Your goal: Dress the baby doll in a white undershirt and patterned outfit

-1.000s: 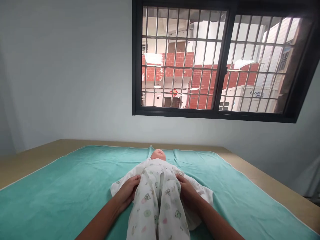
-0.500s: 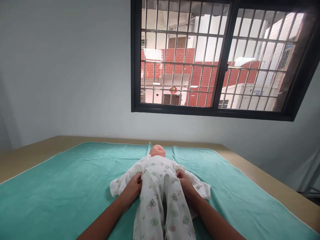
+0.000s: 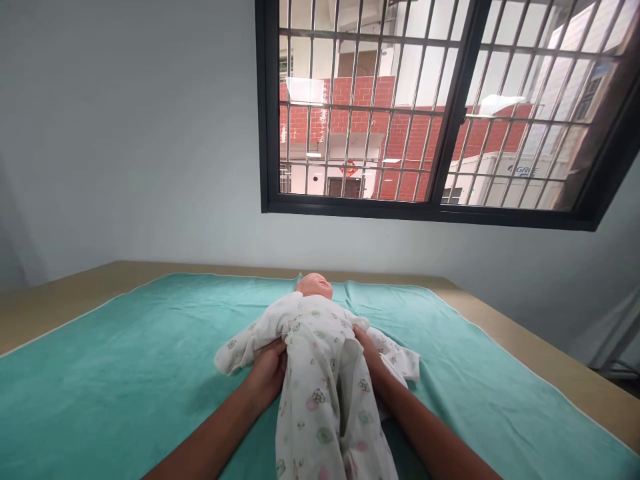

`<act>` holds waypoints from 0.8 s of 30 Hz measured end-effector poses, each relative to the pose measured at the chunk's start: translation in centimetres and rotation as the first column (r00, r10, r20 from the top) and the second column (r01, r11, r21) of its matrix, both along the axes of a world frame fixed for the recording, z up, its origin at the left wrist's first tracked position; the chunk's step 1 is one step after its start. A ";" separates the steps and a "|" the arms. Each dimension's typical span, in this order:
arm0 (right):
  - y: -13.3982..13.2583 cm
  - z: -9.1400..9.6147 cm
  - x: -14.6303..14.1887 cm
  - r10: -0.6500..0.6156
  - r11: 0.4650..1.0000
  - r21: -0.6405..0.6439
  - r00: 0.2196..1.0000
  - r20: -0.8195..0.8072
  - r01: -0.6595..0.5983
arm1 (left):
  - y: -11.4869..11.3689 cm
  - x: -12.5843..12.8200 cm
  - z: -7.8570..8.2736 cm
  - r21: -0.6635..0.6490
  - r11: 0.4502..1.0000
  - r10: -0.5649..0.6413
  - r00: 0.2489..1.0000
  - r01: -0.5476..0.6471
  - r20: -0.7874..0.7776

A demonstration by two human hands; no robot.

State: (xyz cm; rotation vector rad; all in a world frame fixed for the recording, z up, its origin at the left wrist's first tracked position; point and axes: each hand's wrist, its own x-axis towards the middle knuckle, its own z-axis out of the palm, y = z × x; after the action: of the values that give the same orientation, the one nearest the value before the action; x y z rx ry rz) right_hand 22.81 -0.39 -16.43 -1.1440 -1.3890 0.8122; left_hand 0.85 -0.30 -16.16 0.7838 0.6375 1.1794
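Your left hand (image 3: 268,369) curls in at one side of the waist of a baby doll's printed trousers (image 3: 307,417), knuckles outward, while your right hand (image 3: 370,353) closes in at the opposite side. Both touch the fabric; the fingertips are partly hidden in it, so whether either one pinches the cloth cannot be told. The doll (image 3: 314,287) lies on its back between your forearms, its head away from you and the trouser legs running toward you and out of view. A gap shows between the legs.

The step in hand appears to be settling the trousers at the waist, over or against the white printed top (image 3: 320,312). The next move would seem to call for an even hold on both sides, so that the waist sits level and the top's hem does not bunch.

The top's sleeves (image 3: 243,347) spread wide to either side, over a teal cloth (image 3: 125,380). The cloth covers most of a tan tabletop (image 3: 65,293), pushed up near a pale wall (image 3: 135,133). Beyond, a dark-framed window (image 3: 350,208) with metal bars looks onto red brick.
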 end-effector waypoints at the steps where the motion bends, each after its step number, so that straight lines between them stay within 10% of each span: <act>1: -0.1 0.2 0.0 0.049 0.999 -0.014 0.999 0.002 -0.049 | 0.2 -0.1 -0.1 0.014 1.000 -0.018 1.000 0.018 0.011; 12: -0.5 -0.2 0.5 0.201 0.971 -0.099 0.968 -0.150 -0.217 | -0.7 -1.1 0.8 0.207 0.977 -0.017 0.982 0.056 -0.186; 19: -1.5 0.9 0.4 0.198 0.979 -0.053 0.979 0.049 -0.196 | -2.0 -1.3 1.6 0.297 0.953 0.063 0.928 0.052 -0.366; 24: -1.4 0.7 0.2 0.192 0.980 -0.056 0.980 0.054 -0.189 | -2.7 -0.4 2.3 0.166 0.986 0.074 0.922 -0.011 -0.380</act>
State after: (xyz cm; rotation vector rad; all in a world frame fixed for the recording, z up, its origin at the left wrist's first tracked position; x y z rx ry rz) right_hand 23.05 -1.79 -15.76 -1.0918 -1.5522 0.9607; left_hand 0.45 -3.04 -13.81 1.1614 0.8942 1.1341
